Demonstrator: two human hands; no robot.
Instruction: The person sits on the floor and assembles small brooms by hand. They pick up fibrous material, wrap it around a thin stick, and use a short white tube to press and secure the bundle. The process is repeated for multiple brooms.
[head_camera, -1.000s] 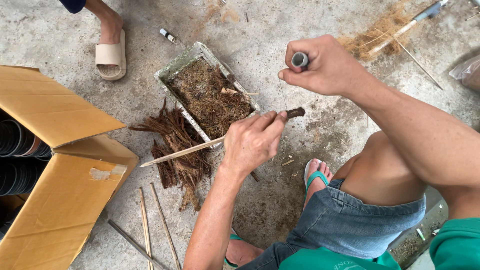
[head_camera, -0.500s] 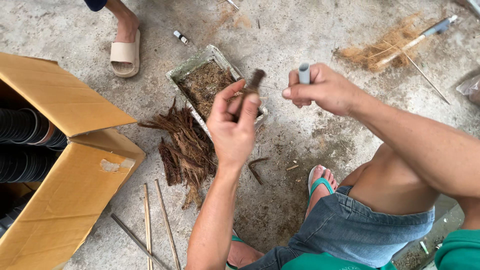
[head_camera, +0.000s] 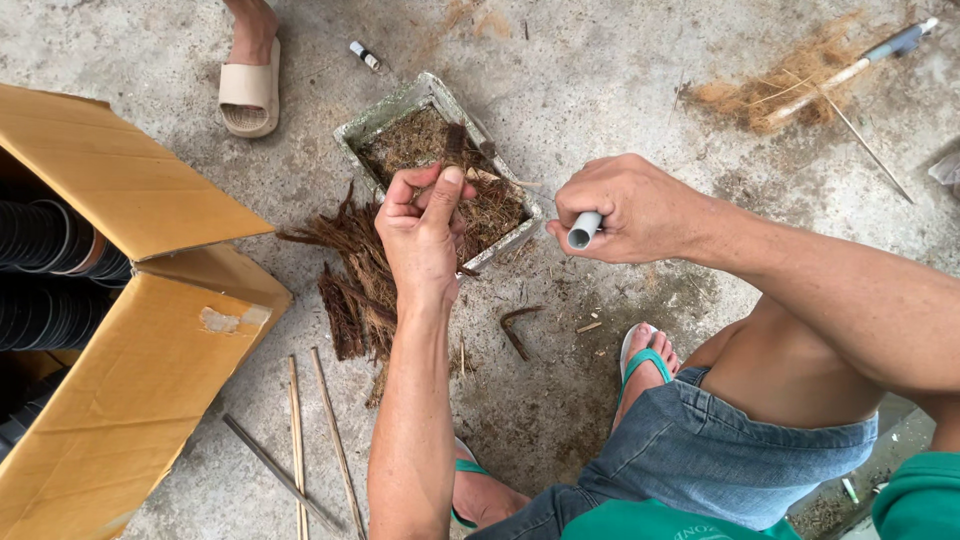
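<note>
My left hand is raised over a grey rectangular tray of brown fibre and pinches a dark brown strip of bark upright between thumb and fingers. My right hand is fisted around a short grey tube, whose open end points toward the left hand. The two hands are a short gap apart. A pile of brown bark strips lies on the concrete beside the tray, under my left forearm.
An open cardboard box with stacked black pots stands at the left. Thin bamboo sticks lie by it. Another person's foot in a beige sandal is at the top. Loose fibre and a long tool lie top right.
My left hand dropped the bamboo stick's position, lifted the bark strip from near the ground up over the tray. My right hand with the tube came down and closer to the left hand.
</note>
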